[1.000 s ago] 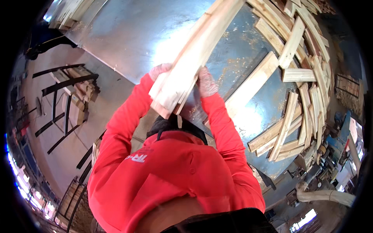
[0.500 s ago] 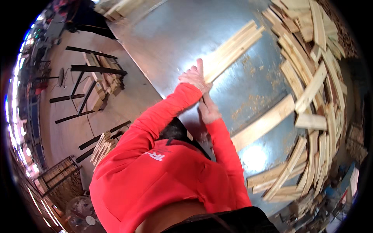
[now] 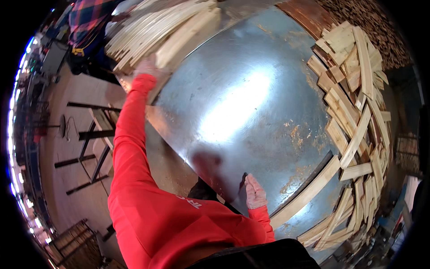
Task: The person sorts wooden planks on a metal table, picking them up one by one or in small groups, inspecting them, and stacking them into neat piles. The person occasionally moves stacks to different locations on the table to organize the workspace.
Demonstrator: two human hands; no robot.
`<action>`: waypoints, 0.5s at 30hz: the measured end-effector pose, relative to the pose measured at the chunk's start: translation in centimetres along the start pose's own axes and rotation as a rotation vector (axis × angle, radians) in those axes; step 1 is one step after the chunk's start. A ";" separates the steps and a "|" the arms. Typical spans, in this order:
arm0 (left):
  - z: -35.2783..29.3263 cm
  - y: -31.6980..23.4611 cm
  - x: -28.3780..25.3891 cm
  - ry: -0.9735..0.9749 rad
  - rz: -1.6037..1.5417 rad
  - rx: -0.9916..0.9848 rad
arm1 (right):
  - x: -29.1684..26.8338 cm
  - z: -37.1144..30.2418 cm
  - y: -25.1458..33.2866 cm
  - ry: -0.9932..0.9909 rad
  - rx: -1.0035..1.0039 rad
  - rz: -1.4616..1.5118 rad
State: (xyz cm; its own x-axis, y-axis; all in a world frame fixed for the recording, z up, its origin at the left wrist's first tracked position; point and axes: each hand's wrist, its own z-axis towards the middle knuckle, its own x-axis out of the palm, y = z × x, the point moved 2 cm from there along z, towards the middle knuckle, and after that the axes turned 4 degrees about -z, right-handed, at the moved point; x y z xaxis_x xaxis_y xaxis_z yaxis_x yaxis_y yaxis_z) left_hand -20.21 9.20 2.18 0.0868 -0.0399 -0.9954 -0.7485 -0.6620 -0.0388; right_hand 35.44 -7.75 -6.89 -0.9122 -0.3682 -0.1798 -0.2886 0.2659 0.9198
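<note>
My left hand [image 3: 149, 67] reaches out to the far left, at the near ends of a stack of long pale wood strips [image 3: 150, 31]. It is against a wider wooden board [image 3: 188, 36] on the stack's right side; its fingers are blurred, so their grip is unclear. My right hand [image 3: 255, 193] is low over the shiny metal tabletop [image 3: 179, 96], close to my body, its fingers drawn together. A small dark shape shows beside those fingertips; whether it is an object or a shadow is unclear.
A long plank [image 3: 309, 193] lies right of my right hand. Beyond it is a jumbled heap of wood offcuts [image 3: 354, 121]. Another person in a plaid shirt [image 3: 89, 15] stands at the far left. A black metal frame [image 3: 96, 134] holding wood stands on the floor at left.
Both hands were together on a few strips on the metal tabletop; those strips are gone from that spot. My left hand has moved to the far-left stack, my right hand back toward me.
</note>
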 end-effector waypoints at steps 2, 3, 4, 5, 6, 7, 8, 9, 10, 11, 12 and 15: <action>3.9 3.5 0.5 -0.050 0.091 0.067 | -0.1 0.0 0.0 -0.028 -0.050 -0.075; 6.0 3.7 1.0 -0.051 0.175 0.134 | -0.5 -0.9 -0.5 -0.079 -0.061 -0.102; 7.3 4.9 1.1 -0.046 0.242 0.165 | -1.6 -1.0 0.6 -0.065 -0.089 -0.257; 8.2 5.7 2.5 -0.031 0.245 0.198 | -3.1 -1.8 2.6 -0.078 -0.058 -0.430; 9.3 6.0 3.9 -0.035 0.224 0.242 | -4.4 -2.7 3.7 -0.095 0.024 -0.503; 9.9 6.3 5.4 -0.067 0.195 0.274 | -6.8 -3.4 4.2 -0.118 0.112 -0.575; 9.8 5.9 6.3 -0.110 0.166 0.301 | -9.5 -4.4 -0.1 -0.189 -0.018 -0.642; 9.8 4.0 8.0 -0.179 0.116 0.330 | -12.2 -6.0 0.5 -0.269 0.038 -0.787; 8.0 2.7 9.0 -0.273 0.044 0.327 | -15.7 -5.9 4.3 -0.148 0.444 -0.832; 6.1 -0.2 10.1 -0.364 -0.067 0.349 | -20.0 -7.9 0.8 -0.308 0.453 -0.852; 2.7 -3.1 11.0 -0.440 -0.209 0.384 | -24.7 -10.3 -3.1 -0.478 0.464 -0.876; -12.4 -17.5 13.5 -0.315 -0.633 0.681 | -39.6 -21.2 -16.5 -0.721 0.691 -0.991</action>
State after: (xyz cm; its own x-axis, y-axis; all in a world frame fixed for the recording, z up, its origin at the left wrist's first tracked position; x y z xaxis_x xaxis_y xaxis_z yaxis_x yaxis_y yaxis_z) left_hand 2.20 11.01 -9.47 0.4973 0.4401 -0.7476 -0.8519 0.0847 -0.5168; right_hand 82.46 -16.46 -7.54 -0.1345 -0.1825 -0.9740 -0.7811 0.6243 -0.0091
